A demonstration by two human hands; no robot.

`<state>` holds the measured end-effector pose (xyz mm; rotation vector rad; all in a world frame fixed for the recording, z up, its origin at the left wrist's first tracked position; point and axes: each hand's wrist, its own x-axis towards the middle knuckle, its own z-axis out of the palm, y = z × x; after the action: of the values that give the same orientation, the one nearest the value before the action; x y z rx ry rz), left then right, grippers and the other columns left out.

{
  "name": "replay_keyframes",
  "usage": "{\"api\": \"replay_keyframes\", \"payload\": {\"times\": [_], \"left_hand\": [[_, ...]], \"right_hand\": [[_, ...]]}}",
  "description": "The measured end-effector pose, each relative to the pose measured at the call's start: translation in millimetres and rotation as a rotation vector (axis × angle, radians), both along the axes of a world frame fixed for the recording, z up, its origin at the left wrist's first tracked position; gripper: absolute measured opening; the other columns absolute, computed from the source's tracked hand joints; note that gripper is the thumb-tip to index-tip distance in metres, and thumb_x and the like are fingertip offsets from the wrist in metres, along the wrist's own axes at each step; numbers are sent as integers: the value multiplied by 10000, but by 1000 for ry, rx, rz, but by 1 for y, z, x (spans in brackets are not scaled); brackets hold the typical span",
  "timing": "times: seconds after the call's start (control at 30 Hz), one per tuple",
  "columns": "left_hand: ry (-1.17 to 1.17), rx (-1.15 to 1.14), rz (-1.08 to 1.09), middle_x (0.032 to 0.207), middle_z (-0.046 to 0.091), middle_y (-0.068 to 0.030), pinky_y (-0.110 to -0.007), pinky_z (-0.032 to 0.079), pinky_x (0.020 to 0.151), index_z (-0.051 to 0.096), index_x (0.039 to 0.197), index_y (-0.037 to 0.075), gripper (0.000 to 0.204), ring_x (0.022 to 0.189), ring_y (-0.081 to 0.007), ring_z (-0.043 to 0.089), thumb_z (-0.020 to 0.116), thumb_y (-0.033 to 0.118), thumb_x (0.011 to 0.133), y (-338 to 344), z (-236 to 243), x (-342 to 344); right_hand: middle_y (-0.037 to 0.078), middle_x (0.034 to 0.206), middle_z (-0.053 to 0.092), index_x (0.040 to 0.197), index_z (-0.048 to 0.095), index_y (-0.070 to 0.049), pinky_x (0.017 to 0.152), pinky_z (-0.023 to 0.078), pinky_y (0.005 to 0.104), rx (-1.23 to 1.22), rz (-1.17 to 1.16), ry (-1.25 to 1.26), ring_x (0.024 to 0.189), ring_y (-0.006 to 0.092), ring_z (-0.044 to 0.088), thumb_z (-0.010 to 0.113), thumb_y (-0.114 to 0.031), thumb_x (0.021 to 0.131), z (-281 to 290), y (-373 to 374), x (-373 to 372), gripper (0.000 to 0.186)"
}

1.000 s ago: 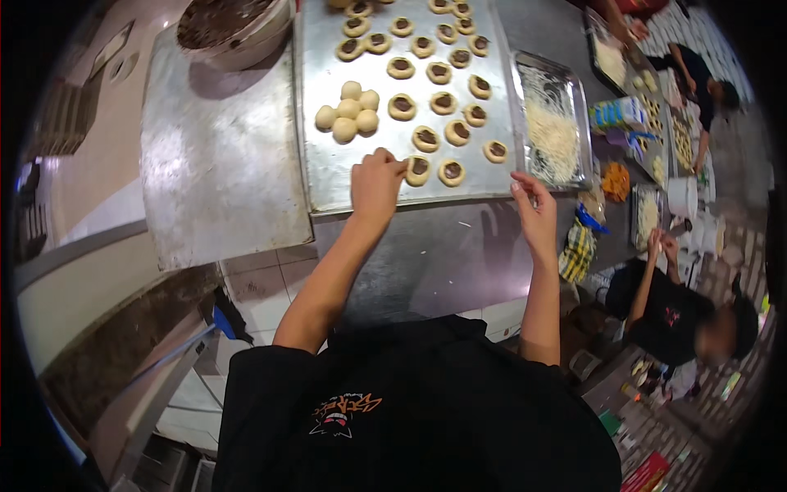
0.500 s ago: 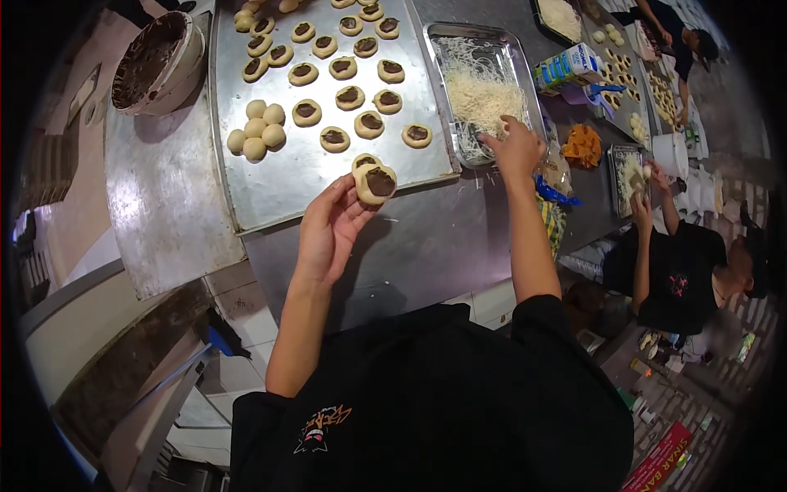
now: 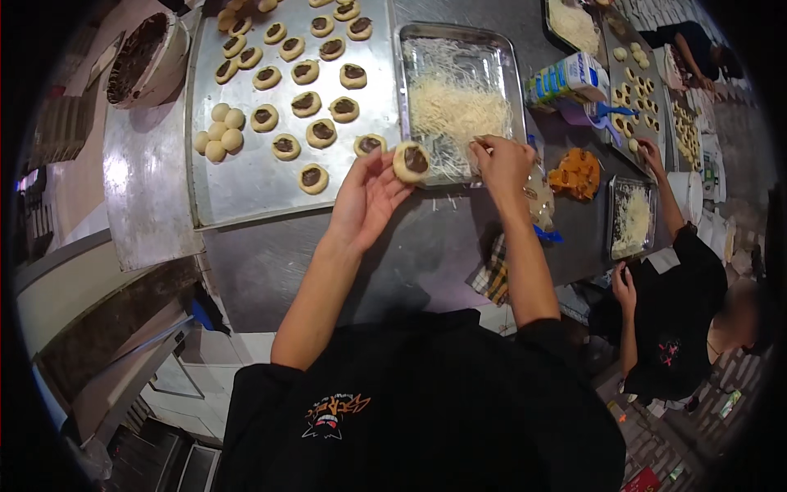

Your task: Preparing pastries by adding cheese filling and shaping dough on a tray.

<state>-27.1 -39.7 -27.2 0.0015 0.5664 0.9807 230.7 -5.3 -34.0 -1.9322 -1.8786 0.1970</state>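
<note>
The filled round [image 3: 411, 161] sat at the fingertips of the left hand [image 3: 365, 201], above the place where the near right corner of the sheet [image 3: 246, 197] met the near left corner of the pan [image 3: 455, 29]. The left thumb and fingers gripped it lightly by the rim, palm turned up, dark filling [image 3: 416, 159] facing outward. The right hand [image 3: 502, 168] had its fingertips drawn together over the pan's near right corner, beside the shreds [image 3: 451, 107]; whether any were pinched there could not be told. The round looked light and soft, likely to dent under a hard squeeze, with filling that would probably smear if touched; the pale rim, or support from beneath, seemed the safest hold. The shreds looked thin, dry and apt to scatter, best taken in a loose pinch. The left hand covered the sheet's near right corner and part of another round [image 3: 370, 144]. The round's underside was out of sight, the sheet's far edge was cut off, and the right forearm hid part of the checked cloth [image 3: 493, 283] on the table [image 3: 279, 279].
</note>
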Motion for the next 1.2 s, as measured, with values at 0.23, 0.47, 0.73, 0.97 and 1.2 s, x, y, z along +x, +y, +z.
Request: {"api": "replay_keyframes", "payload": {"times": [0.23, 0.47, 0.73, 0.97, 1.2], "left_hand": [[462, 83, -9, 1194, 640, -64, -270, 408, 981, 530, 1352, 7, 467, 1089, -137, 565, 515, 317, 1002, 26, -2, 62], [594, 229, -129, 1200, 626, -66, -253, 394, 970, 480, 1415, -2, 515, 1062, -101, 544, 523, 274, 983, 24, -7, 76], [518, 432, -113, 1279, 596, -106, -261, 493, 948, 422, 1440, -17, 573, 1136, -132, 600, 630, 32, 908, 15, 6, 63], [690, 510, -175, 1178, 644, -81, -203, 526, 830, 512, 1376, -3, 479, 998, -99, 656, 669, 74, 931, 12, 8, 61], [633, 328, -69, 1136, 670, -67, -255, 494, 910, 584, 1285, -33, 357, 1039, -107, 618, 641, 120, 968, 20, 14, 55]], "right_hand": [[85, 819, 731, 975, 780, -100, 893, 341, 374, -29, 152, -88, 786, 266, 665, 715, -269, 870, 46, 1, 11, 209], [96, 851, 723, 945, 774, -74, 711, 467, 333, -267, 246, 219, 767, 200, 666, 753, -170, 838, 56, 14, -18, 145], [86, 917, 701, 924, 709, -11, 715, 494, 308, -361, 164, 915, 803, 138, 651, 755, -124, 866, 16, 10, -4, 135], [47, 946, 692, 997, 692, 2, 778, 511, 271, -583, 57, 1303, 902, 106, 638, 812, -45, 799, 19, 3, -9, 237], [72, 989, 699, 1054, 699, 3, 800, 515, 269, -253, 254, 1018, 933, 126, 637, 786, 15, 800, 23, -16, -16, 269]]}}
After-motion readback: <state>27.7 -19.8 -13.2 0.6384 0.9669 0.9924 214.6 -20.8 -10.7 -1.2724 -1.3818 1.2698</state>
